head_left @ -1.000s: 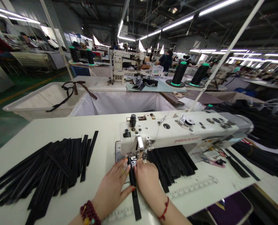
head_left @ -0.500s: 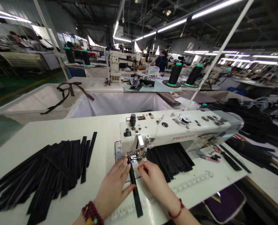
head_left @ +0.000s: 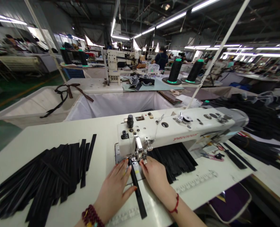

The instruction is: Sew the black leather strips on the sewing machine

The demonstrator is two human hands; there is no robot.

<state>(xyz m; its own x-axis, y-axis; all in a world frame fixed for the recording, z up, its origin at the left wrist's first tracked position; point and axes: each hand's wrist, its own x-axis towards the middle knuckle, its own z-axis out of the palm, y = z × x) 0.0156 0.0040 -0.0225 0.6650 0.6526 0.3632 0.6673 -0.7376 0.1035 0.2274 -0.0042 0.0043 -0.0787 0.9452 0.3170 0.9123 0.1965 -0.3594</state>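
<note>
A narrow black strip (head_left: 139, 203) lies lengthwise under the needle area of a white sewing machine (head_left: 162, 134), its near end pointing toward me. My left hand (head_left: 117, 187) rests flat along the strip's left side, fingers stretched forward to the presser foot (head_left: 135, 156) and thumb touching the strip's edge. To the right of the strip, my right hand (head_left: 157, 175) has its fingers curled together close beside the presser foot. Its fingertips are partly hidden by the machine's metal parts, so what they pinch cannot be made out.
Many black strips (head_left: 57, 170) are piled on the table's left. More strips (head_left: 175, 160) lie under the machine arm. Small scissors (head_left: 213, 156) sit at the right. Behind stand a white bin (head_left: 33, 105), black thread cones (head_left: 174, 72) and another sewing machine (head_left: 113, 67); a person (head_left: 161, 59) is farther back.
My right hand has moved forward, its fingertips now closer to the presser foot and more curled. My left hand and the strip stay nearly in place. The view has shifted slightly.
</note>
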